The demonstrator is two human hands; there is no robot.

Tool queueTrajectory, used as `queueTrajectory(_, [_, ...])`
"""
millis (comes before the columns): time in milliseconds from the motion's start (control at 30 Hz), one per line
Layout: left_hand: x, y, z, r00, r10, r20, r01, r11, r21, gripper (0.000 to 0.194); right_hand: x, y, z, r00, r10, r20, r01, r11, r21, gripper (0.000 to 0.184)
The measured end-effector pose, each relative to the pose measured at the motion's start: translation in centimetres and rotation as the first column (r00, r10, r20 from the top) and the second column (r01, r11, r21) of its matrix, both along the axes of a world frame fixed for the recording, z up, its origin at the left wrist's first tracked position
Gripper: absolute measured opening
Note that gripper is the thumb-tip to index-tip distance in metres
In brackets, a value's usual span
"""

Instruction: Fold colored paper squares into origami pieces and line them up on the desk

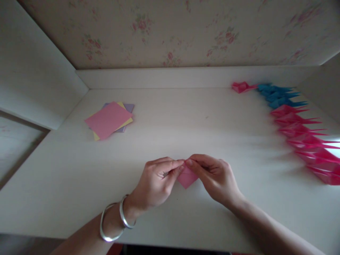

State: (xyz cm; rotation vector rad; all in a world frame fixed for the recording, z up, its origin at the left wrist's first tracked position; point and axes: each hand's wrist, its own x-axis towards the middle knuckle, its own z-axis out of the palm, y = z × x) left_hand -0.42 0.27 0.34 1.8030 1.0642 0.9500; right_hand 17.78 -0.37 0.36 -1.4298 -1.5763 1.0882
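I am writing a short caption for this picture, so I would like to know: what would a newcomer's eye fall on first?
Probably the shiny pink folded figures, lined up at the right side of the white table, with blue ones at the far end. Next, the left hand and right hand pinching a small pink paper near the front centre.

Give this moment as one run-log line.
left hand: pinches pink paper; right hand: pinches same; left side: paper stack; right side: folded figures
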Motion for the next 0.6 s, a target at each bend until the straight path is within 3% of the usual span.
queueTrajectory(100, [0.05,-0.06,-0.05,1.000,0.008,-0.022,-0.008,1.000,0.015,0.018,-0.13,0.02,0.16,1.000,-0.003,0.023,0.003,1.000,-0.007,0.033])
queueTrajectory(200, [0.02,-0.12,-0.05,0.999,0.047,-0.027,-0.045,0.998,0.047,0.017,-0.19,0.13,-0.21,0.996,-0.017,-0.085,0.010,0.997,-0.079,0.030])
queueTrajectory(367, [-0.22,0.03,0.20,0.997,0.072,-0.022,-0.070,0.995,0.067,0.019,0.18,0.26,-0.33,0.973,0.155,-0.174,-0.185,0.968,-0.172,0.028])
queueTrajectory(600, [-0.23,0.37,0.20,0.998,0.057,-0.004,-0.057,0.992,-0.112,0.017,0.21,0.15,-0.07,0.945,0.154,-0.288,-0.235,0.934,-0.269,0.028])
